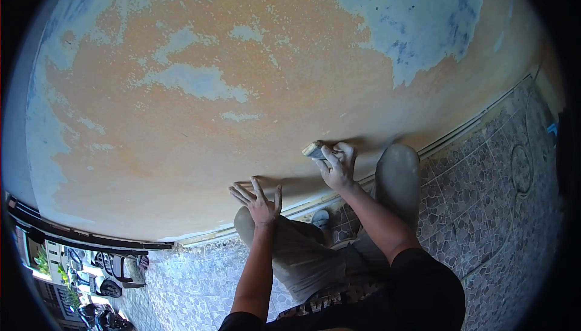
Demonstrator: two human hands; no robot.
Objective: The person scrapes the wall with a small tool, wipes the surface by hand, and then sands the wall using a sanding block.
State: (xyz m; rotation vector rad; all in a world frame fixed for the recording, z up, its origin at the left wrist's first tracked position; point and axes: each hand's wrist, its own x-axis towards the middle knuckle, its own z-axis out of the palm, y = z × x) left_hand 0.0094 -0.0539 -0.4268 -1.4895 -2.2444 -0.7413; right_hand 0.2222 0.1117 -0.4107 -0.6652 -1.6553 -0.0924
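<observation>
In front of me stands a wall point(200, 131) with worn orange paint and pale bare patches. My right hand point(339, 166) grips a small block point(313, 149) with a pale edge and dark side, which looks like a sanding block. It is held at the lower part of the wall, and the fingers hide part of it. Lower and to the left, my left hand point(261, 205) has its fingers spread, with the fingertips at the wall and nothing held. Both hands look dusty.
My bent knees point(397, 173) are close to the wall. Stone-patterned tiles point(448, 222) cover the floor along the wall's base. A thin cable point(521, 170) loops on the floor at right. Motorbikes point(100, 282) stand at the far lower left.
</observation>
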